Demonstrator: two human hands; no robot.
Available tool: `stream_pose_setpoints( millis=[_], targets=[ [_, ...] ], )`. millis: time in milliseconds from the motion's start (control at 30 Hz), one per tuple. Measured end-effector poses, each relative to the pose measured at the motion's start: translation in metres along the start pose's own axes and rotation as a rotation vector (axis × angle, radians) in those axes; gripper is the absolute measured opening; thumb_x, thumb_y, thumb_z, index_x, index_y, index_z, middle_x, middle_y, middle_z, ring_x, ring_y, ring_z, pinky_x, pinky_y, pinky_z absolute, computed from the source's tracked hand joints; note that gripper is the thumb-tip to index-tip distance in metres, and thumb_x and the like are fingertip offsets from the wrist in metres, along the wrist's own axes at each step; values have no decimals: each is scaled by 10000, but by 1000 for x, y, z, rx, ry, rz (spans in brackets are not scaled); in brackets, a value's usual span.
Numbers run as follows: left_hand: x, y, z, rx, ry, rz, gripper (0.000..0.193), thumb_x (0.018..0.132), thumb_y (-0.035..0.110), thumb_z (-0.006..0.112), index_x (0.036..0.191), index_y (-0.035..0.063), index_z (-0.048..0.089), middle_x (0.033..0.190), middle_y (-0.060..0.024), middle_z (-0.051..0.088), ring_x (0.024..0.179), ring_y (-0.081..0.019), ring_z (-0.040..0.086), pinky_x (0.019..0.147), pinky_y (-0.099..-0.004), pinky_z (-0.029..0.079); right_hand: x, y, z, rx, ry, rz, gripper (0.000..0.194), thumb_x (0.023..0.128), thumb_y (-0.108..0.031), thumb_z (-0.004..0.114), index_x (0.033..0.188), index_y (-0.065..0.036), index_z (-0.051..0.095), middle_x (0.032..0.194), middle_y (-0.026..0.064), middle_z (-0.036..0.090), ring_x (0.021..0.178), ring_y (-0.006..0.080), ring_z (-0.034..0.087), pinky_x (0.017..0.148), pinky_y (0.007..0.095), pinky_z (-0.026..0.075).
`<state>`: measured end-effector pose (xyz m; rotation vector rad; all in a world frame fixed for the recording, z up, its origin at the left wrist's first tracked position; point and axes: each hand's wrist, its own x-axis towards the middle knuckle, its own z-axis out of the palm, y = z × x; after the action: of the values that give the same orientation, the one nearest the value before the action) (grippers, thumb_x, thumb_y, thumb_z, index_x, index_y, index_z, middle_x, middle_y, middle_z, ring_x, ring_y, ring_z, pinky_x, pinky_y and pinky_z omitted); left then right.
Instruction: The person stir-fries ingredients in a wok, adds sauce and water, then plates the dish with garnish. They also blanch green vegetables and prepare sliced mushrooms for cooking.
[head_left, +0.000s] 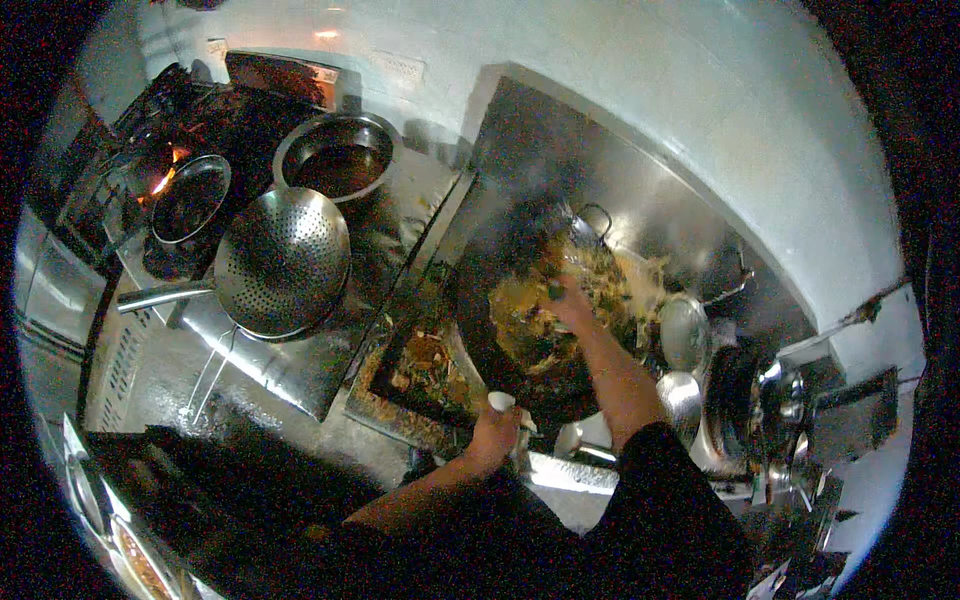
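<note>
A large dark wok (471, 352) sits on the range in front of me, with yellowish-brown contents that look wet and blurred. Over its middle, my right hand (571, 304) is closed around a dark, narrow object (556, 291), perhaps the end of a utensil handle; its far end is lost in blur. At the wok's near side, my left hand (495, 431) is closed around something with a round white end (501, 401), perhaps a handle. Beyond the right hand, a metal vessel with a loop handle (598, 217) lies near the wok's far rim.
To the left, a perforated metal strainer (283, 259) rests near a deep round pot (337, 157) of dark liquid. Flame (165, 180) burns beside a small pan (192, 199). Food scraps (431, 360) cover the range left of the wok. Metal bowls (684, 330) stand right.
</note>
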<state>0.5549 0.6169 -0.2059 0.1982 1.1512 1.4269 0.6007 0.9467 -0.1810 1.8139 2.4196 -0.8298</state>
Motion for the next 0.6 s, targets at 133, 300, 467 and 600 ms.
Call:
stream_pose_setpoints(
  millis=[133,300,467,600],
  targets=[
    [2,-7,-12,575,-6,252,220,977,191,547,813,45,563,704,-91,584,576,-205,559,506,-368,453,-103,-3,67,367,-324,-249,812,774,-235,800,1449,-59,385,1438,214,449,1326,360,444,1092,441,382],
    [5,-3,-5,-35,-94,55,174,954,162,541,880,28,624,738,-116,604,622,-235,602,531,-379,472,-205,109,-65,-256,-706,-399,767,800,-231,757,1477,-180,398,1428,179,493,1323,367,465,1107,417,372],
    [-9,39,8,-65,-52,-201,191,926,184,523,834,50,623,597,-70,565,457,-217,548,402,-369,429,-137,159,-126,-808,-41,-117,548,861,-253,690,1343,-83,490,1061,237,649,873,310,685,688,448,556],
    [-13,60,1,159,16,-173,167,917,197,552,863,53,619,627,-73,571,491,-209,555,420,-372,418,-171,142,-74,-247,253,-153,673,840,-250,707,1423,-81,417,1240,235,592,1042,374,645,780,470,552]
  ],
)
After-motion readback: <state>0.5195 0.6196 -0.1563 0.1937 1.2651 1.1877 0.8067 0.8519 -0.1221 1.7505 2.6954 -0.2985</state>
